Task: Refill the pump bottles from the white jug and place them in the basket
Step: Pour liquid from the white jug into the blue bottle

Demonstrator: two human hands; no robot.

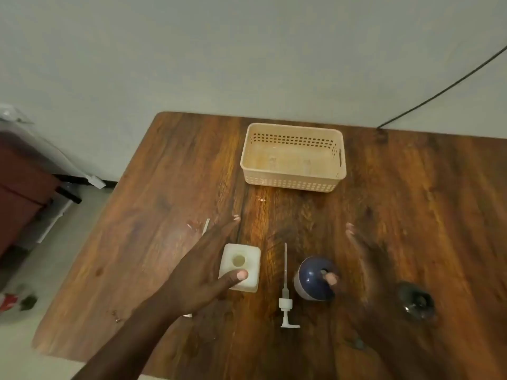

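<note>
While the left hand (203, 272) spreads open beside the one white jug (241, 267), thumb on it, the blurred right hand (354, 259) seemingly grips one blue bottle (312, 281); one basket (293, 157) stands far.

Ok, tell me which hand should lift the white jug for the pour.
Left. The left hand is already spread at the white jug, thumb on its top near the open mouth. The right hand is at the blue bottle, thumb at its open neck, well placed to steady it.

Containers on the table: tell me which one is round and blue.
The blue bottle under the right hand, right of the loose pump. The white jug is square; the basket is beige.
</note>
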